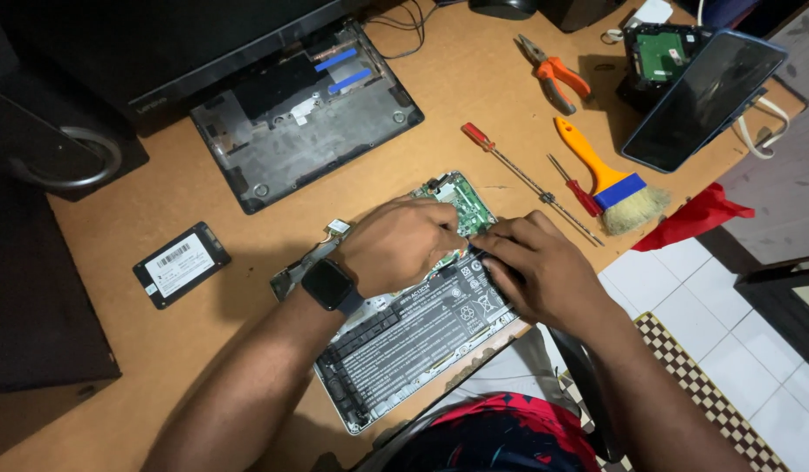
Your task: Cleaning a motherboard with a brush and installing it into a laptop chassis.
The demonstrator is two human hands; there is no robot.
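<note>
Head view: the opened laptop (413,341) overhangs the counter (99,385) front edge, little room below it. My left hand (396,245) and right hand (527,267) lie curled on its green board (461,201), fingertips meeting. Whether they pinch anything, I cannot tell. Screwdrivers (518,179), brush (610,179), pliers (553,74) lie right; drive (181,264) left.

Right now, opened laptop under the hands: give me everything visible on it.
The opened laptop lies flat, bottom cover off, slanted across the desk's near edge. A silver-grey rim frames a wide black battery pack with white labels; a green circuit board sits at the far end. The left hand rests on the board area and the right hand presses beside it, fingertips meeting at the board's edge.
</note>
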